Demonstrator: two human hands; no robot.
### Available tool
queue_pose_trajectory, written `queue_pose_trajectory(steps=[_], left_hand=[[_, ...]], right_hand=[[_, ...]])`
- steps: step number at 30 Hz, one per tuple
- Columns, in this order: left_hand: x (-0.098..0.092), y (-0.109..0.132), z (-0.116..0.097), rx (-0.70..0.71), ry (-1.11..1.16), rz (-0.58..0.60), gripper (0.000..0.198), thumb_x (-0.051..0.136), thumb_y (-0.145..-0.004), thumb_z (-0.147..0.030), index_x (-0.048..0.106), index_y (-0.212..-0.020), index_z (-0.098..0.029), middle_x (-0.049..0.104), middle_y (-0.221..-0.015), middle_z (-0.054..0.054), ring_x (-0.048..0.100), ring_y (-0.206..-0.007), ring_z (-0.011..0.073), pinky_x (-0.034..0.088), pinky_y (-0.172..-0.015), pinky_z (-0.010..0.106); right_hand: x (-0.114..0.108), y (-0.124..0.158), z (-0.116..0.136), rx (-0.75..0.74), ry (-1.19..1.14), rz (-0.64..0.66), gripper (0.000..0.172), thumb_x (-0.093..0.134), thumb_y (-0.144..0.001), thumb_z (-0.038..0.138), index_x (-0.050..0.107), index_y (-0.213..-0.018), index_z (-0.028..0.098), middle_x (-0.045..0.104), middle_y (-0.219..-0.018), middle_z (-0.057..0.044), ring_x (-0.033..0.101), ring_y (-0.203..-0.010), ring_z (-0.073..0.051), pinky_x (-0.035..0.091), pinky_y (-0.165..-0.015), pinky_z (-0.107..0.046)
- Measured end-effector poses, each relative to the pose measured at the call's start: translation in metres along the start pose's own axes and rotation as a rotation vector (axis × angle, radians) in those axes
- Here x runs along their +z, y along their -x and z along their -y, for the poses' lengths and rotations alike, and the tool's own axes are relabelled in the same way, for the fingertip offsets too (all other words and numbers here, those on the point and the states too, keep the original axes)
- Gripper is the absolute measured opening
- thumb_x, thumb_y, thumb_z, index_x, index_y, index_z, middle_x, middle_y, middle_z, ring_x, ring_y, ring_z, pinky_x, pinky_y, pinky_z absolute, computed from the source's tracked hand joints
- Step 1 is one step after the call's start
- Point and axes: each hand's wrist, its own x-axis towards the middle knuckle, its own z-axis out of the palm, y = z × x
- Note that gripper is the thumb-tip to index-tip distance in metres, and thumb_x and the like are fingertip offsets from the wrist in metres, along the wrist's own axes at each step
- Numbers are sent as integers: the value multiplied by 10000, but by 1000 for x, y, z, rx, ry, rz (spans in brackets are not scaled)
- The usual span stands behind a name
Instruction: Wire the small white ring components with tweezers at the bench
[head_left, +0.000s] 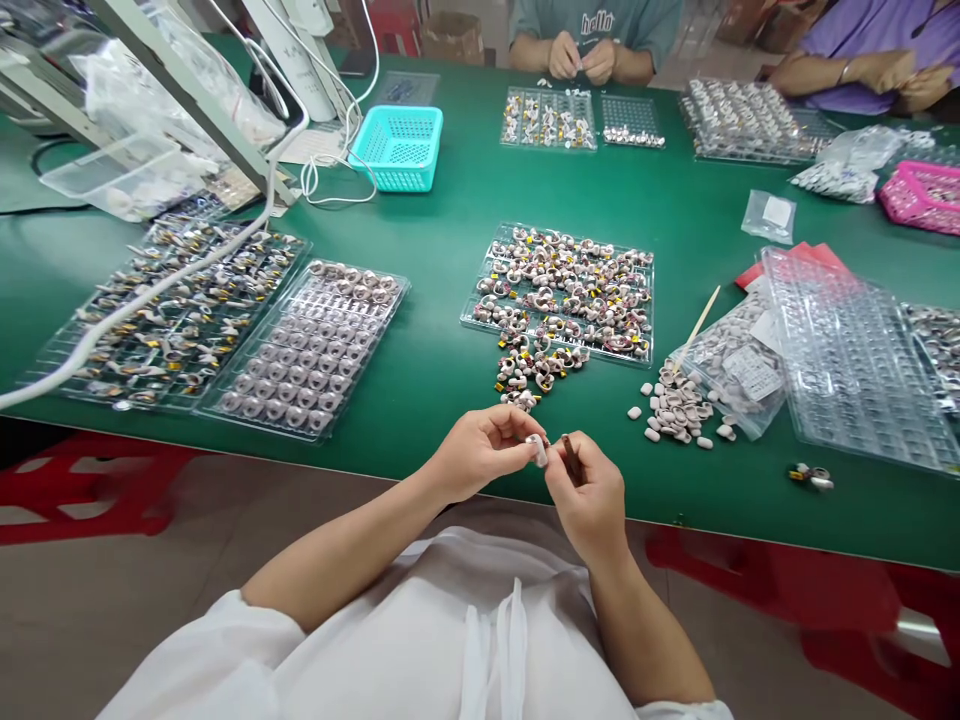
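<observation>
At the table's near edge, my left hand (480,455) pinches a small white plastic part (538,451), which looks like an earphone housing, between thumb and fingertips. My right hand (592,495) is closed around a slim dark brown tool (573,458), its exact kind partly hidden by the fingers. The right fingertips meet the white part's right side. Just beyond my hands lies a loose heap of small parts (536,365) with yellow tabs, spilling from a clear tray (480,312) full of similar ones. A pile of pale caps (679,405) is to the right.
On the left are a filled tray (161,320) and a tray of round parts (304,350). A turquoise basket (397,150) stands behind. Clear stacked trays (862,360) and a bag of caps (739,360) lie right. Co-workers' hands (577,58) work across the table.
</observation>
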Motion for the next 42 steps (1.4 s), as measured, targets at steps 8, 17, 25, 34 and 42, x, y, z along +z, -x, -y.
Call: queue_pose_trajectory(steps=[8, 17, 25, 34, 42], left_hand=[[-4, 7, -5, 144, -347, -19, 106, 681, -785, -187, 701, -871, -127, 760, -824, 57, 715, -733, 152, 575, -712, 238], [-3, 9, -12, 245, -455, 58, 210, 588, -830, -130, 701, -1007, -137, 767, -816, 38, 725, -726, 142, 582, -699, 216], [-14, 3, -17, 185, -394, 222, 151, 621, -867, -176, 724, -961, -118, 762, -798, 73, 710, -737, 161, 565, -708, 243], [-22, 0, 0, 110, -329, 303, 217, 654, -872, -219, 714, -1052, -113, 767, -830, 94, 712, -781, 174, 550, -708, 257], [-30, 0, 3, 100, -200, 376, 216, 708, -846, -212, 702, -1039, -117, 760, -944, 118, 717, -884, 186, 567, -823, 302]], right_hand=[[-11, -6, 5, -229, 141, 65, 127, 587, -877, 179, 608, -986, 241, 631, -931, -44, 609, -814, -173, 510, -666, -273], [-26, -17, 18, -221, 198, 226, 94, 545, -893, 166, 620, -857, 211, 648, -841, -32, 595, -721, -152, 476, -652, -261], [-28, -15, 14, 144, -60, 313, 152, 589, -877, 306, 634, -798, 184, 600, -667, 6, 496, -565, -118, 388, -515, -227], [-25, -13, 11, 116, 44, 271, 133, 584, -850, 279, 618, -758, 190, 580, -653, 13, 463, -566, -113, 364, -502, -215], [-23, -11, 10, 71, 96, 256, 121, 569, -867, 269, 621, -787, 197, 624, -692, -2, 535, -626, -137, 420, -563, -232]])
